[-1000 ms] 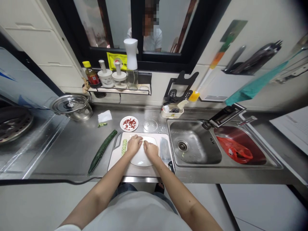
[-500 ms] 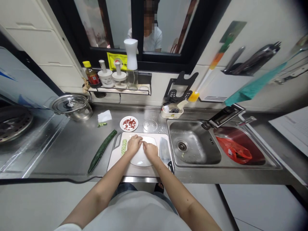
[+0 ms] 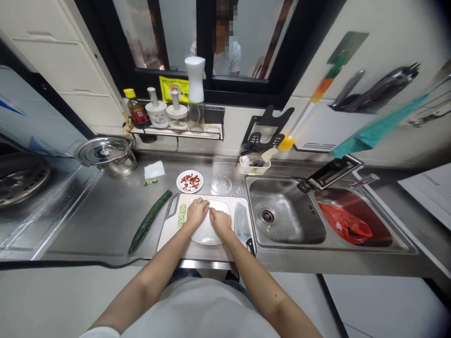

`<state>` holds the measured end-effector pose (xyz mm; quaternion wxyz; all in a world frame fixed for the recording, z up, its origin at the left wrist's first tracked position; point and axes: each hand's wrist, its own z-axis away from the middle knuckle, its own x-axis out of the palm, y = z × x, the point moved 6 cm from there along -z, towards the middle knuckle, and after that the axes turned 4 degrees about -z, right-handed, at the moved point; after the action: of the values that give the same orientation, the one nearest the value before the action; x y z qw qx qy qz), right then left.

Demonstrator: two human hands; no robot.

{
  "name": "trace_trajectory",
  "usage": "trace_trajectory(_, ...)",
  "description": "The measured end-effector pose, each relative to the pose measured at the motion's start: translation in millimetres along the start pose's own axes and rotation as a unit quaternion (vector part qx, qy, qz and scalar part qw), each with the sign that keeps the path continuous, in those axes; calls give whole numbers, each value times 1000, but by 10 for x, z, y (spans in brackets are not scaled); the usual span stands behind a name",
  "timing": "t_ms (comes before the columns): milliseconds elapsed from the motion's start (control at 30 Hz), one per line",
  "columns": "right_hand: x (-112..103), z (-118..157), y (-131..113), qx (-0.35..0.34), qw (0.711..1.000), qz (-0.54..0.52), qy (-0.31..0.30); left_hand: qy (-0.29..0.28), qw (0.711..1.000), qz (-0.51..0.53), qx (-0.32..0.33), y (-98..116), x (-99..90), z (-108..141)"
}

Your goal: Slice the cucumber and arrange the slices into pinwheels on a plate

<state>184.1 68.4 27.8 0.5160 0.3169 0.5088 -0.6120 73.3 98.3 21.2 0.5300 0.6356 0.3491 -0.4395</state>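
Observation:
A white plate [image 3: 207, 234] rests on the pale cutting board [image 3: 169, 241]. Over the plate's upper part, my left hand [image 3: 198, 211] and my right hand [image 3: 220, 220] are close together, fingers curled inward; whatever they pinch is too small to make out. Cucumber slices [image 3: 182, 216] lie in a column on the board, left of my left hand. A knife [image 3: 242, 223] lies flat at the board's right side. Left of the board is a long cucumber [image 3: 150, 221]. Behind the board stands a small plate of red pieces [image 3: 190, 181].
The double sink [image 3: 287, 234] is on the right, with a red bag [image 3: 347, 225] in it. A lidded pot [image 3: 107, 157] stands at back left, near a white tissue [image 3: 154, 169]. A shelf of seasonings [image 3: 176, 133] hangs under the window, where a person's reflection shows.
The camera view has shifted slightly. Both hands stay over the white plate in nearly the same pose; the other objects have not moved.

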Motion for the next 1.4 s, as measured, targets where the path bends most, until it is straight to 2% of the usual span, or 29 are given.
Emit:
trace_trajectory(300,-38,50,54,21,1000,-5,7,29,998,59,-8,-68,-6,25)
trace_trajectory(433,-2,68,59,14,1000,-5,8,39,998,53,1,-55,-22,52)
trace_trajectory(733,16,28,48,16,1000,7,5,16,1000,4,10,1,-18,10)
trace_trajectory(1033,-33,13,-8,-2,1000,15,-13,-1,999,34,-11,-19,-20,29)
trace_trajectory(1233,-87,105,-11,11,1000,0,-1,57,992,99,-49,-156,-143,136)
trace_trajectory(1400,-48,310,83,42,999,-18,11,118,977,134,-117,-447,-273,450)
